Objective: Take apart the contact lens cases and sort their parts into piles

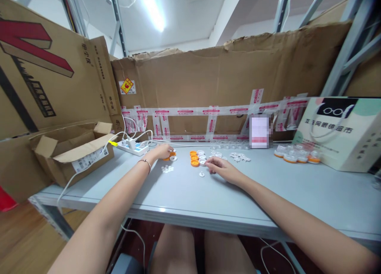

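Observation:
My left hand (163, 151) reaches over a small cluster of orange rings (172, 153) and white rings (173, 159). Its fingers are bent down and drawn together among them; what they pinch, if anything, is too small to tell. Loosely curled, with the fingers a little apart, my right hand (223, 169) rests on the table beside a white ring (202, 162) at the end of a row. Alongside that row runs a column of orange rings (195, 163). A single white disc with a raised stem (201, 174) lies in front of them. Small white discs (167, 169) lie scattered near my left wrist.
Behind my right hand are piles of white pieces (239, 157) and a row of clear cups (229, 145). A phone-like screen (259, 132) leans at the back. Clear-topped orange-and-white cases (297, 154) sit by a paper bag (342, 135). Leftward are a power strip (132, 147) and an open carton (74, 151).

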`<state>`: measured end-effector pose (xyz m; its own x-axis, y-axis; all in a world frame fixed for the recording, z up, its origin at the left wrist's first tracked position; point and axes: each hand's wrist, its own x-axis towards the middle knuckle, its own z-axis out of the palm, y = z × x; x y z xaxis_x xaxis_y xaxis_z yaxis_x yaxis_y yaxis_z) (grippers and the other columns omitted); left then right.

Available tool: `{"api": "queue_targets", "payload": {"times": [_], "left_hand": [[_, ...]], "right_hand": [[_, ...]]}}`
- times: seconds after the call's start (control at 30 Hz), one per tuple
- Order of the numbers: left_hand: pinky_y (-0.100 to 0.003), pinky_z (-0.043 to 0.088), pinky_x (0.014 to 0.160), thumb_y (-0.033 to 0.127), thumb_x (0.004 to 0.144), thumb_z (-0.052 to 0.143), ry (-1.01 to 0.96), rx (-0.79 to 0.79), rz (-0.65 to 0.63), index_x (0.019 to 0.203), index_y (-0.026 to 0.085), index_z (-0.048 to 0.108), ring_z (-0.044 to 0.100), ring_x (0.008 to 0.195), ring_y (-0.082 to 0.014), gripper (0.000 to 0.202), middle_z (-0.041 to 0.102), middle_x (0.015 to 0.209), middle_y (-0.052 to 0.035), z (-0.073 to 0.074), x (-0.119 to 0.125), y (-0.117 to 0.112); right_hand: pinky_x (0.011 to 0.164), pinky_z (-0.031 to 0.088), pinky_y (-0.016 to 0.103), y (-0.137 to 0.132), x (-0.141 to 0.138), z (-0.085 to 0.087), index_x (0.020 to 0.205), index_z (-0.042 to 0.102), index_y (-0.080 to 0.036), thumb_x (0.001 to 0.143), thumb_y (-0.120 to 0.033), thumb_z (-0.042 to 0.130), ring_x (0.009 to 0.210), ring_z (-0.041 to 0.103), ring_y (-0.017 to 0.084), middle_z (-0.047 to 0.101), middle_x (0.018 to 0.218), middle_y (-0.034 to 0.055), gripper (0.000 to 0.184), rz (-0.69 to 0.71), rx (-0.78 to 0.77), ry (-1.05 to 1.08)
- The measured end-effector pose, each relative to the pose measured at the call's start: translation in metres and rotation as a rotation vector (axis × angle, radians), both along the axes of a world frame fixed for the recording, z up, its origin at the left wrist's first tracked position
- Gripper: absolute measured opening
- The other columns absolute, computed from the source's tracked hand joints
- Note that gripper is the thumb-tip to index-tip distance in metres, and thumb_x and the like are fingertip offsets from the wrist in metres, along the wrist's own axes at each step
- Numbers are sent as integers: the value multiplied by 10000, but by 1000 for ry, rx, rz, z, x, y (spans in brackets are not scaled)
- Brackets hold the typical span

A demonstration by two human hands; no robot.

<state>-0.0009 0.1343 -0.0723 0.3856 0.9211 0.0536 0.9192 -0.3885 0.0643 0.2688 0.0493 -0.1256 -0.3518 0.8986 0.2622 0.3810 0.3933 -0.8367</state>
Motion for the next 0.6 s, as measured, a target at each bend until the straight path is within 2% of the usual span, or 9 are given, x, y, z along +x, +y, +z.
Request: {"api": "queue_targets", "payload": {"times": [0.17, 0.23, 0.27, 0.3, 0.4, 0.43, 0.5, 0.57, 0.6], "left_hand": [[-305, 358, 929, 185, 836, 414, -69, 103, -167, 1098, 159, 564, 497, 1094, -223, 302, 550, 1181, -108, 12, 34, -42], [-246, 366, 926, 213, 850, 410, -86, 85, -291, 1133, 217, 538, 507, 1084, -166, 310, 554, 1190, -44, 12, 53, -66], [-229, 371, 924, 223, 849, 420, -93, 65, -372, 1149, 242, 522, 507, 1086, -148, 317, 550, 1199, -21, 10, 62, -78], [-248, 369, 936, 223, 852, 417, -104, 44, -498, 1183, 220, 491, 491, 1110, -159, 339, 528, 1225, -40, 7, 69, -89], [-292, 347, 976, 178, 859, 381, -119, 46, -649, 1218, 165, 440, 436, 1175, -178, 364, 463, 1288, -88, -3, 82, -111], [-297, 344, 981, 160, 858, 371, -113, 53, -657, 1214, 158, 438, 428, 1184, -179, 362, 452, 1297, -93, -6, 84, -115], [-296, 355, 970, 128, 850, 358, -101, 61, -659, 1185, 163, 453, 442, 1172, -179, 349, 466, 1282, -89, -11, 84, -118], [-285, 386, 931, 96, 838, 354, -93, 64, -655, 1126, 170, 490, 491, 1117, -178, 327, 521, 1217, -79, -15, 84, -118], [-276, 403, 903, 77, 828, 354, -88, 67, -650, 1081, 169, 514, 521, 1076, -177, 314, 552, 1169, -75, -16, 83, -117]], "right_hand": [[660, 453, 273, 0, 3, 3, 836, 568, -168, 771, -517, 446, 661, 557, 138, 585, 698, 15, 375, -136, 78, -14], [695, 452, 281, 4, 12, 8, 834, 568, -173, 779, -503, 425, 723, 566, 156, 603, 755, 33, 364, -255, 136, -18], [721, 448, 289, 6, 20, 12, 842, 566, -172, 785, -487, 414, 763, 568, 167, 612, 798, 46, 354, -329, 166, -26], [751, 442, 300, 9, 30, 17, 860, 563, -170, 791, -464, 401, 804, 567, 179, 617, 848, 61, 342, -411, 194, -38], [865, 385, 354, 18, 73, 33, 988, 545, -135, 799, -354, 382, 963, 528, 227, 584, 1037, 134, 332, -683, 263, -114], [916, 337, 375, 19, 90, 37, 1040, 532, -101, 786, -308, 397, 1058, 473, 257, 536, 1124, 180, 354, -774, 286, -151], [1008, 175, 432, 18, 123, 40, 1149, 463, -26, 768, -233, 401, 1242, 261, 310, 357, 1300, 262, 438, -934, 322, -227], [1016, 64, 480, 15, 153, 33, 1229, 383, 0, 770, -231, 403, 1302, 79, 341, 178, 1390, 281, 515, -1035, 329, -291], [1012, 50, 490, 13, 165, 26, 1238, 374, 7, 766, -230, 410, 1307, 53, 349, 162, 1395, 286, 530, -1052, 317, -330]]}}
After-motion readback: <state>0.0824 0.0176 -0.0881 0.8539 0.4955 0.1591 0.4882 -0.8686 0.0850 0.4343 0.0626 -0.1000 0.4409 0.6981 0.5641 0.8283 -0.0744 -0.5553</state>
